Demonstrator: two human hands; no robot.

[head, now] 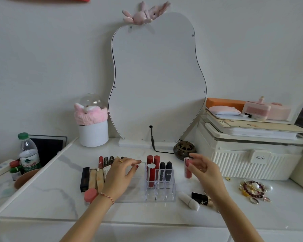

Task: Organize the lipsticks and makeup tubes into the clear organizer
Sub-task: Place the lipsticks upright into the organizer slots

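pink glossy tube (187, 167) pinched upright in right hand (204, 169) fingers; left hand (120, 173) fingers spread on clear organizer (157, 189).

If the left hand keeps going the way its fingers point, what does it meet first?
Probably the red lipsticks standing in the clear organizer. The left hand points right across the organizer's empty left part; depth is unclear, so it might pass behind them.
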